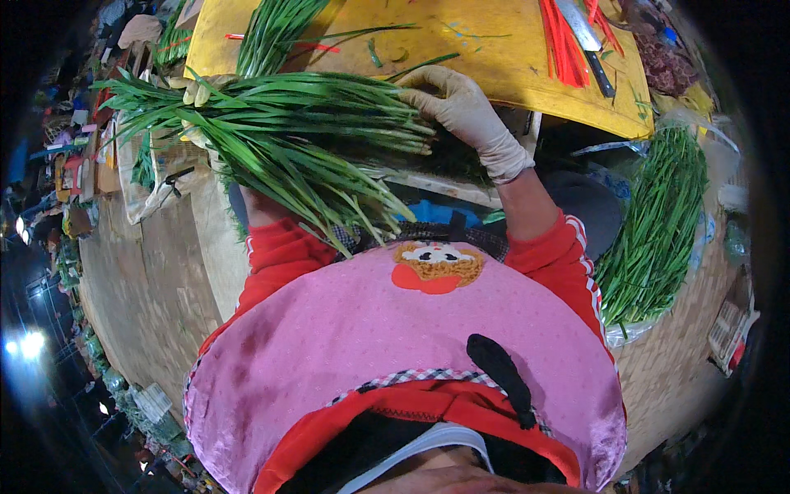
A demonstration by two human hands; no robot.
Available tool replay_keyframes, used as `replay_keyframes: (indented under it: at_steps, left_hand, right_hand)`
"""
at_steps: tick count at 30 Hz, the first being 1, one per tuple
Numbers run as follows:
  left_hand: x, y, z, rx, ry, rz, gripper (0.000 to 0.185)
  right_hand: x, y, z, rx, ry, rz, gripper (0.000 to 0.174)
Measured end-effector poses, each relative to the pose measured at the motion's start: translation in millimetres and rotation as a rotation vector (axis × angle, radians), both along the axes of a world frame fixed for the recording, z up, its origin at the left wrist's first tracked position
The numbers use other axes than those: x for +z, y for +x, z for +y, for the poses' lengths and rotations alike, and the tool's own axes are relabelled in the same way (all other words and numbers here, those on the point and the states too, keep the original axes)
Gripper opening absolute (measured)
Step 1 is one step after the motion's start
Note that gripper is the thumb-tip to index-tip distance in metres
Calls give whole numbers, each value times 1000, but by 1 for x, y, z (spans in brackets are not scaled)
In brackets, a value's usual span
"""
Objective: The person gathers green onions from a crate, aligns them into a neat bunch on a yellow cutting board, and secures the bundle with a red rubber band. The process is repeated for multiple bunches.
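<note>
My left hand [207, 92], in a pale glove, grips a loose bunch of long green garlic chives [308, 117] near its leafy end. The bunch is held up between my body and the yellow table; its pale stem ends fan out to the right and toward my lap. My right hand [460, 108], also gloved, is at the upper right of the bunch, its thumb and fingertips pinching at the stems. Part of my left hand is hidden behind the leaves. Another bundle of chives [268, 37] lies on the table beyond my left hand.
On the yellow table [494, 68] lie red strips [565, 49] and a knife with a black handle [598, 74]. A large heap of chives [660, 228] rests on plastic at my right. A woven basket [173, 154] stands at the left.
</note>
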State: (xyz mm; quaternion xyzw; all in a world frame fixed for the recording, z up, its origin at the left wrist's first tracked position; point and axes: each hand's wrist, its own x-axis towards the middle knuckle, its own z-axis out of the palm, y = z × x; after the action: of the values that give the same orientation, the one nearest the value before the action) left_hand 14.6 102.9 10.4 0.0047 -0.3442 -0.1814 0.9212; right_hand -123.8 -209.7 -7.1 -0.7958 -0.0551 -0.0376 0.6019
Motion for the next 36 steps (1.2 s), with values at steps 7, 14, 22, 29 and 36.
replay_keyframes:
  at_steps: [7,14,22,29,36]
  left_hand:
    - [0,7,4,26,-7,31,28]
    - [-4,-6,-7,40,43,5,28]
    - [-6,16,12,48,13,135,28]
    - [-20,28,30,-15,1,242,33]
    - [-19,28,42,251,277,250,27]
  right_hand:
    - [-18,-7,3,93,247,242,26]
    - [-38,-7,15,-107,877,268,24]
    - [-54,-23,-13,-90,788,161,26]
    - [-55,-30,-42,-59,-1,162,49]
    - [-37,-12,-21,127,363,261,27]
